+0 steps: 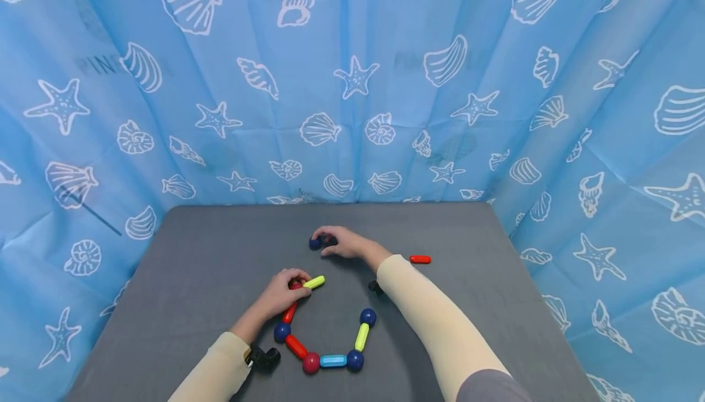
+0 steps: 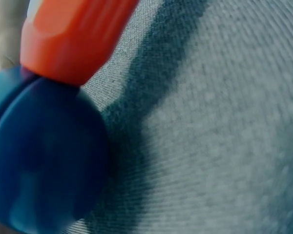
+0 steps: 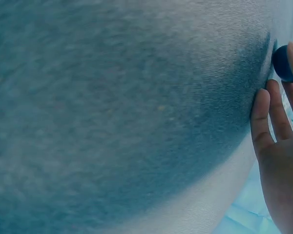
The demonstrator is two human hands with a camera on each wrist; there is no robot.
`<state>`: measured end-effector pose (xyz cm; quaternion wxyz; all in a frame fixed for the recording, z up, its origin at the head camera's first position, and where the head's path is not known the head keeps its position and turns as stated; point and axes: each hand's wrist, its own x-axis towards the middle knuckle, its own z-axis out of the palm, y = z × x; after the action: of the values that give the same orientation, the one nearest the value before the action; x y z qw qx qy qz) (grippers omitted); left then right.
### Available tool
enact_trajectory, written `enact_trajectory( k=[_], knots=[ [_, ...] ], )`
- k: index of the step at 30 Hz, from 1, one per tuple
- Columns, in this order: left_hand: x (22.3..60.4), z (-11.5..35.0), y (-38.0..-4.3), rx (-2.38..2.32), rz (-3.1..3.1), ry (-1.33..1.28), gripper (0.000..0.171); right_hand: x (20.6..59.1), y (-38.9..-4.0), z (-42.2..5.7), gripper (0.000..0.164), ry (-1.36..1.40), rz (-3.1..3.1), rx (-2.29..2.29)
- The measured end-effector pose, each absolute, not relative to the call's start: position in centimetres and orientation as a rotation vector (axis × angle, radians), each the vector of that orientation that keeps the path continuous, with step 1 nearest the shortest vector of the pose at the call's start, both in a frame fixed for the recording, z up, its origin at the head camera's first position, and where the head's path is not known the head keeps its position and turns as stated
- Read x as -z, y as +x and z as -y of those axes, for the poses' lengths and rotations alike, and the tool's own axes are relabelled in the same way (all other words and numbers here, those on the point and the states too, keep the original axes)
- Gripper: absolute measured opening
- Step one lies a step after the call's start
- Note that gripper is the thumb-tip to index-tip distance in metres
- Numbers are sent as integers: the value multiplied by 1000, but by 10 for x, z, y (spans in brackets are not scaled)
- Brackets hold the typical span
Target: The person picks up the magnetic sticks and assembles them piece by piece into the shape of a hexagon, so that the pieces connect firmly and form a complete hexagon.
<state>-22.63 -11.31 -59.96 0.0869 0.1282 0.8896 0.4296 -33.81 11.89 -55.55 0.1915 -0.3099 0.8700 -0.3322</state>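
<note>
My left hand (image 1: 283,293) grips a red ball (image 1: 296,284), mostly covered by the fingers, at the upper left end of a chain of balls and rods. A yellow-green rod (image 1: 316,281) juts rightward from beside that ball. Below the hand, a red rod (image 1: 289,312) leads to a blue ball (image 1: 282,332), both close up in the left wrist view. Farther back, my right hand (image 1: 344,243) pinches a separate blue ball (image 1: 314,243) between thumb and finger. In the right wrist view this blue ball (image 3: 284,64) is partly hidden by the thumb, with other fingers extended.
The chain continues through a red rod (image 1: 296,347), red ball (image 1: 311,363), light blue rod (image 1: 333,361), blue ball (image 1: 355,360) and yellow-green rod (image 1: 361,337) to another blue ball (image 1: 368,317). A loose red rod (image 1: 420,259) lies right of the right forearm on the grey table (image 1: 220,249).
</note>
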Motion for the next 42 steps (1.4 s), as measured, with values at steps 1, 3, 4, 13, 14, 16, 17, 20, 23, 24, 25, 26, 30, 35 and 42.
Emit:
enact_trajectory(
  k=[1, 3, 4, 13, 14, 16, 17, 20, 23, 24, 25, 26, 30, 35, 42],
  knots=[
    [599, 113, -227, -1280, -2646, 382, 18, 555, -337, -121, 37, -849, -2456, 960],
    [598, 112, -227, -1279, -2643, 381, 18, 555, -336, -125, 33, -820, -2485, 1000],
    [597, 112, -227, -1280, -2647, 386, 18, 554, -335, -127, 34, -806, -2496, 1012],
    [599, 114, -228, -1272, -2683, 379, 17, 549, -325, -126, 50, -1026, -2504, 771],
    [599, 114, -229, -1272, -2684, 381, 17, 550, -324, -127, 45, -1037, -2515, 744],
    [600, 114, -228, -1268, -2684, 382, 17, 552, -321, -130, 36, -1014, -2550, 741],
    [600, 113, -228, -1268, -2682, 381, 17, 553, -320, -133, 34, -987, -2567, 766],
    [600, 112, -226, -1265, -2678, 380, 17, 556, -314, -143, 36, -894, -2590, 904],
    [600, 112, -224, -1266, -2686, 392, 17, 559, -308, -154, 37, -843, -2571, 1029],
    [600, 112, -223, -1268, -2685, 393, 16, 560, -305, -158, 37, -840, -2566, 1047],
    [600, 112, -222, -1268, -2685, 390, 16, 560, -303, -161, 37, -841, -2563, 1064],
    [600, 111, -221, -1272, -2681, 386, 16, 561, -300, -164, 38, -845, -2560, 1074],
    [600, 109, -221, -1296, -2636, 326, 16, 563, -287, -174, 41, -863, -2562, 1128],
    [602, 106, -228, -1325, -2615, 318, 17, 566, -271, -182, 43, -816, -2553, 1235],
    [601, 102, -231, -1279, -2644, 289, 17, 568, -255, -182, 41, -780, -2547, 1191]
  ],
)
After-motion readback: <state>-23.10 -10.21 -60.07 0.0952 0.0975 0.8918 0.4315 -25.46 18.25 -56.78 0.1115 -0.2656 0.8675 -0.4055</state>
